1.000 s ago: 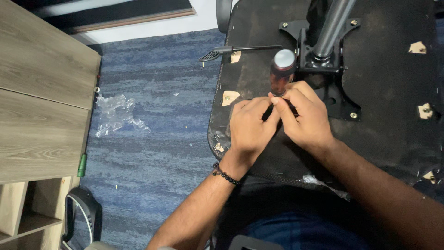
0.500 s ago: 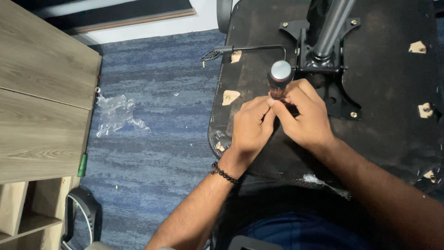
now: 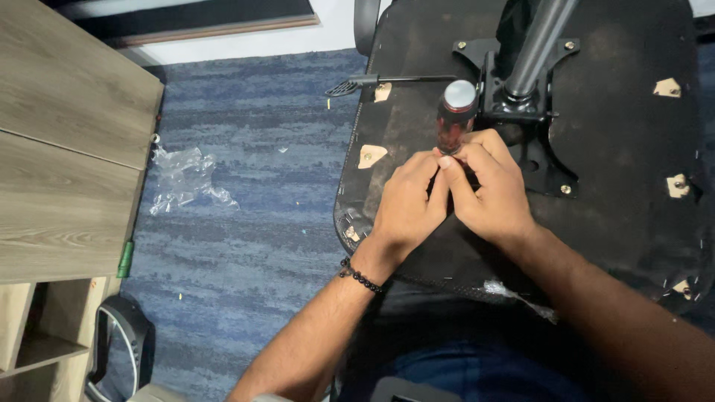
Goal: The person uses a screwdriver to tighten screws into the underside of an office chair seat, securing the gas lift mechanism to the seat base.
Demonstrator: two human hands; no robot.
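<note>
Screwdriver (image 3: 456,117) first: its red handle with the silver cap stands nearly upright at about 12 o'clock from your hands, beside the black metal mounting plate (image 3: 547,160) on the upturned chair seat (image 3: 625,97). Your right hand (image 3: 491,195) is curled around the lower part of the handle, thumb and forefinger pinching it near the shaft. Your left hand (image 3: 406,205) — the one with the bead bracelet (image 3: 361,278) at the wrist — is closed against the right, fingertips pressed in at the same spot; whether it grips the shaft or only steadies it, I cannot tell, since the tip is hidden under your fingers.

As for progress, the plate lies flat on the seat underside with the gas column (image 3: 540,41) rising from it, and bolt heads show at its corners, so it looks largely mounted. The fastener under the screwdriver seems to be in hand right now (how deep it sits is out of sight).

At 9 o'clock, on the blue carpet (image 3: 246,223), lies a crumpled clear plastic bag (image 3: 182,177), just beside a wooden cabinet (image 3: 67,164) — the lever (image 3: 387,80) juts out at the seat's edge.
</note>
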